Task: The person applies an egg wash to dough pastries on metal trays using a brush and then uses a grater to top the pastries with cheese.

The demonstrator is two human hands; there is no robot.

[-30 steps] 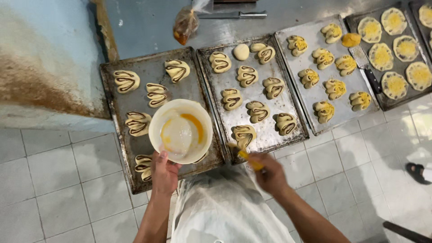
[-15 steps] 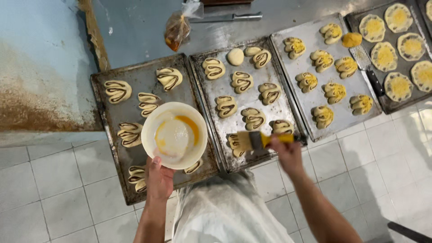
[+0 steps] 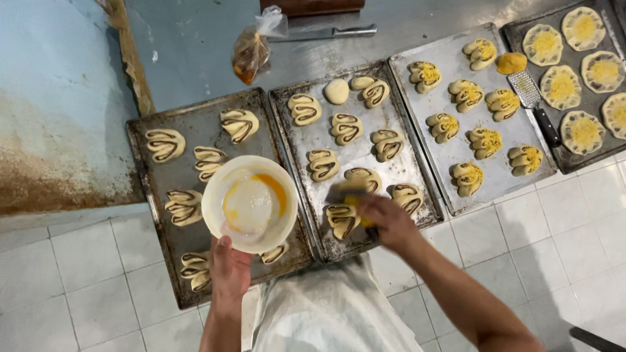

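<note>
My left hand (image 3: 228,267) holds a white bowl (image 3: 250,203) with yellow egg wash, hovering over the left baking tray (image 3: 153,169). My right hand (image 3: 387,221) grips a pastry brush (image 3: 345,193) with a yellow handle, its bristles blurred over the shaped dough pieces (image 3: 342,218) near the front of the middle tray (image 3: 404,169). Both trays carry several folded dough pieces with dark filling stripes. A plain round dough ball (image 3: 336,91) sits at the middle tray's far end.
A third tray (image 3: 515,130) to the right holds topped pastries, an orange lump (image 3: 511,62) and a grater (image 3: 535,104). A fourth tray (image 3: 574,163) carries round flower-shaped pastries. A plastic bag (image 3: 253,49) and a knife (image 3: 326,32) lie behind. White tiled floor lies below.
My right hand has swung the brush leftward and down onto the front dough pieces of the middle tray. The bowl stayed over the left tray.
</note>
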